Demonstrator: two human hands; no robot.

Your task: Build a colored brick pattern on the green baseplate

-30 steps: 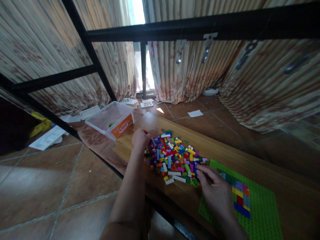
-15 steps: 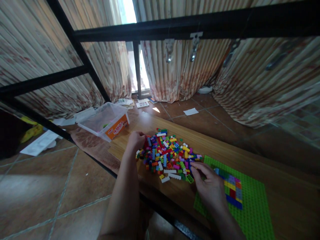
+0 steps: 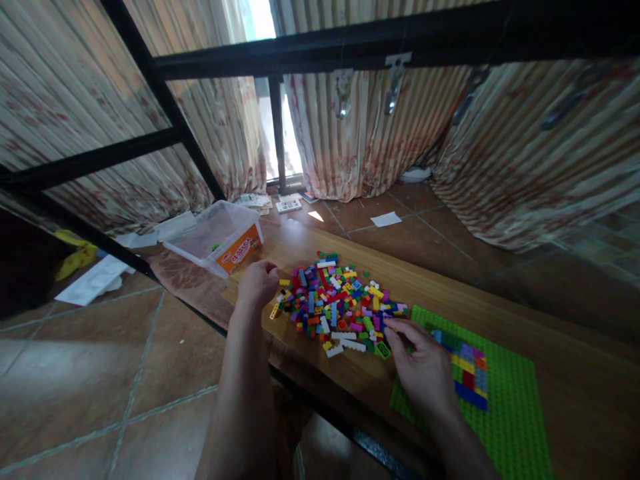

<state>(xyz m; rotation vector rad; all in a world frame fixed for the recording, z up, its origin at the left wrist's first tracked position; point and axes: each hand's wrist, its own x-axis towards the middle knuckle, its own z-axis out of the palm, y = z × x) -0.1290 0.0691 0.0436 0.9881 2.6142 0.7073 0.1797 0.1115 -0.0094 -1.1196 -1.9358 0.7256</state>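
A person's left hand (image 3: 257, 285) and right hand (image 3: 425, 363) flank a heap of multicolored toy building bricks (image 3: 345, 300) spread across a wooden surface (image 3: 425, 287). The left hand's fingers are curled together at the heap's near-left side, a yellow brick (image 3: 275, 311) lying just beside the wrist; whether anything sits inside that curl cannot be told. The right hand has thumb and forefinger drawn close at the heap's other edge — any brick between them is too small to make out. A lime-green brick (image 3: 383, 350) lies just left of its thumb. Partly beneath the right hand and extending to its right is a green studded baseplate (image 3: 517, 400), bearing a patch of joined bricks (image 3: 469, 373). Beyond the left hand stands a clear plastic bin (image 3: 200, 233) with an orange label.
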